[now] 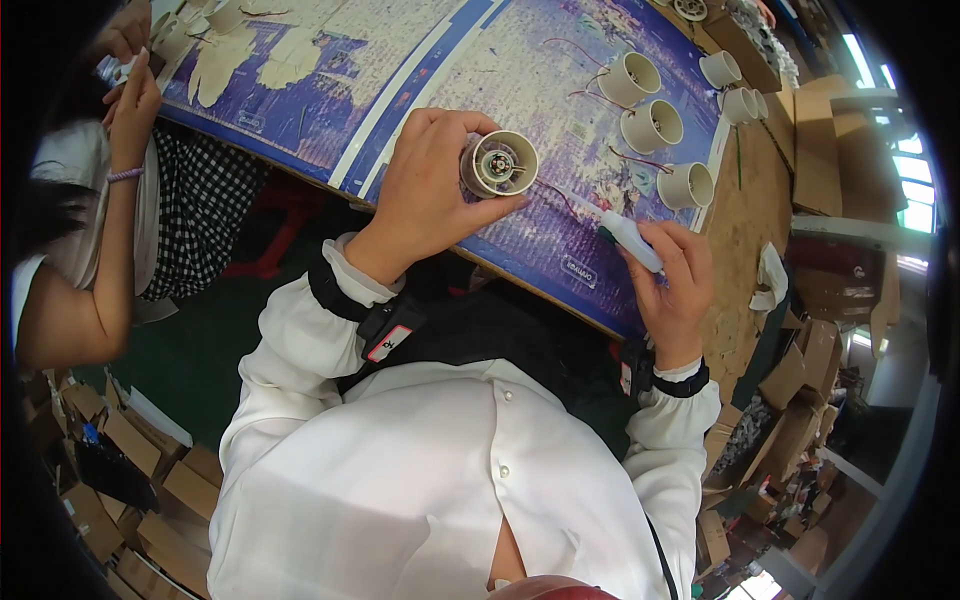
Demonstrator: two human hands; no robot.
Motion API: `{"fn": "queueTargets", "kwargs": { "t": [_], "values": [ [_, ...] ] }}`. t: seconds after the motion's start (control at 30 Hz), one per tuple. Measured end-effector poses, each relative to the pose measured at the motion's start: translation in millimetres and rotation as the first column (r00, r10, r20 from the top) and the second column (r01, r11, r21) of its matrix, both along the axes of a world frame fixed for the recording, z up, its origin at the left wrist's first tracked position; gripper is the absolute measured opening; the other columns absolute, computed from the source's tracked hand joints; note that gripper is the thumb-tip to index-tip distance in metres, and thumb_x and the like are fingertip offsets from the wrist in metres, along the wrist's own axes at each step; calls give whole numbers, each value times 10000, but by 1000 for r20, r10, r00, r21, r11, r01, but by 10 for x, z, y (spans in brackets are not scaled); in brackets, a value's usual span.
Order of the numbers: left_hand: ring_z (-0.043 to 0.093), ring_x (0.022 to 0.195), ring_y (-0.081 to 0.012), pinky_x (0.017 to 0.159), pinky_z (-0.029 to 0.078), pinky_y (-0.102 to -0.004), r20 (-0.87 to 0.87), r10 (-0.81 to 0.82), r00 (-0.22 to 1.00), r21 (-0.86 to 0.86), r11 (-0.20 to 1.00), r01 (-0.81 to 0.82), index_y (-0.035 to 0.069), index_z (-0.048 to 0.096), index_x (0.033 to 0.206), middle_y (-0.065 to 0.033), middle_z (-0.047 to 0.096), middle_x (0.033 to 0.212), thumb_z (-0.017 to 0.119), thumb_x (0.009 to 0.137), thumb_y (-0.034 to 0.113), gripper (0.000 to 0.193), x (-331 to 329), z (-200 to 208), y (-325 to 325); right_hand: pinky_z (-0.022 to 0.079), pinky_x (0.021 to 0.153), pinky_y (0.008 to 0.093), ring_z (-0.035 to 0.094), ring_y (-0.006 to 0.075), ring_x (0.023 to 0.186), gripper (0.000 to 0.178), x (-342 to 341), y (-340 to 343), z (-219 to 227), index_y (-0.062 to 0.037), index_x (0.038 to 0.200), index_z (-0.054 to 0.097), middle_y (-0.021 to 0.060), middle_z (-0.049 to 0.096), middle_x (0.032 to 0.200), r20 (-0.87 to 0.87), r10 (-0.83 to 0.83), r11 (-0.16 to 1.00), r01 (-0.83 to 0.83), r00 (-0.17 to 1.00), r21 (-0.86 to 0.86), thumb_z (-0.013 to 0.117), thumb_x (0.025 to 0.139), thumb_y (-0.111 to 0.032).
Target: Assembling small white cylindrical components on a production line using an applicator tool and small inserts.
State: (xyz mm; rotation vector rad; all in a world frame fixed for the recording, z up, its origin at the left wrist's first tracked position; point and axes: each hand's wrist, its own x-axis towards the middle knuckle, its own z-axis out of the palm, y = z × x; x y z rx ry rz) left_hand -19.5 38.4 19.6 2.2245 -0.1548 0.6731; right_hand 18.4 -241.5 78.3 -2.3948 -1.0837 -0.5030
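Note:
My left hand (427, 187) is wrapped round a white cylindrical cup-like housing (528, 150), its open end facing up. Inside the housing sits a small round motor-like part (499, 164), and a dark red wire trails from its side toward the right. Just right of it, my right hand (678, 283) grips a small white squeeze bottle (634, 242) with a thin pale nozzle. The nozzle points toward the housing, apart from its rim as far as I can see.
Several similar white housings with wires, such as one cup (686, 187), stand on the blue printed table covering (470, 100) at right. A co-worker's hands (130, 85) are busy at the far left. Cardboard boxes (822, 150) are stacked beyond the table's right edge.

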Motion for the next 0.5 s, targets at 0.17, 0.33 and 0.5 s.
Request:
{"fn": "queueTargets", "kwargs": {
  "t": [0.17, 0.33, 0.5],
  "values": [
    [527, 1038, -301, 881, 457, -401, 0, 2, 1000, 7, 1000, -2, 55, 571, 1123, -77, 619, 1084, 901, 660, 315, 625, -5, -9, 3, 507, 742, 341, 626, 272, 889, 370, -2, -5, -15, -43, 1087, 691, 110, 646, 1014, -4, 2, 1000, -2, 1000, 2, 823, 744, -2],
    [528, 1031, -302, 878, 457, -401, 9, -3, 1000, 36, 999, 2, 53, 567, 1131, -83, 618, 1083, 903, 656, 320, 640, 11, -8, 8, 506, 742, 344, 626, 275, 890, 373, -14, -15, -50, -43, 1088, 691, 111, 646, 1012, -8, -12, 1000, 12, 1000, 17, 823, 742, -3],
    [522, 1048, -292, 894, 451, -379, -18, -2, 1000, 14, 1000, 2, 49, 577, 1145, -96, 602, 1098, 904, 665, 274, 623, 6, 21, 19, 504, 746, 343, 628, 281, 894, 367, -13, 8, -41, -44, 1085, 690, 113, 646, 1014, -9, -10, 1000, 11, 1000, 8, 823, 744, -8]
  ]
}}
